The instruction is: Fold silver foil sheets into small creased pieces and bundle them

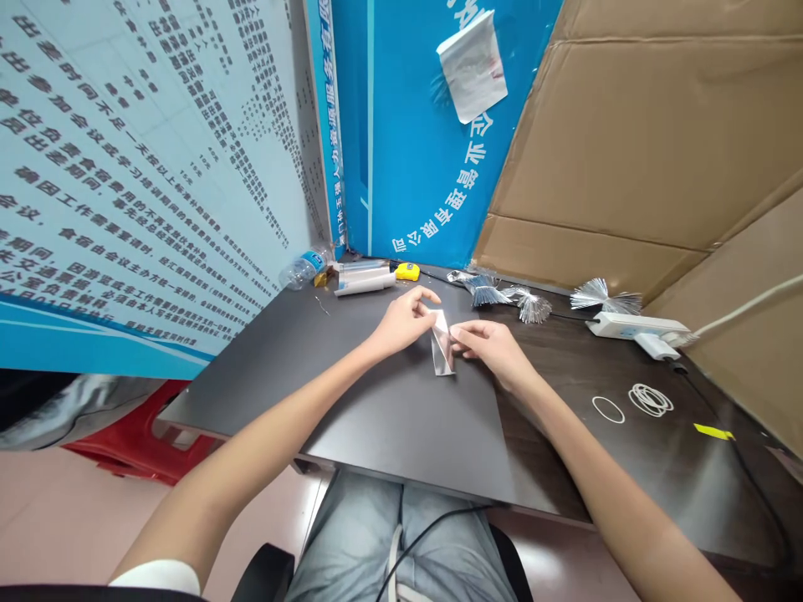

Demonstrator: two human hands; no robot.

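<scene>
A narrow, shiny silver folded strip [442,355] stands tilted above the grey board on the desk, between my two hands. My left hand [407,319] pinches its upper left edge between thumb and fingers. At the strip's right edge, my right hand [484,341] holds it with thumb and forefinger, the other fingers curled. Behind my hands lie a yellow tool [407,271] and a few rolled silvery sheets [365,280].
A plastic bottle [304,269] lies at the back left. Fanned silver tinsel bundles [533,305] rest along the back edge. On the right are a white power strip [640,326], white rings [651,400], a yellow tag [713,431] and a black cable.
</scene>
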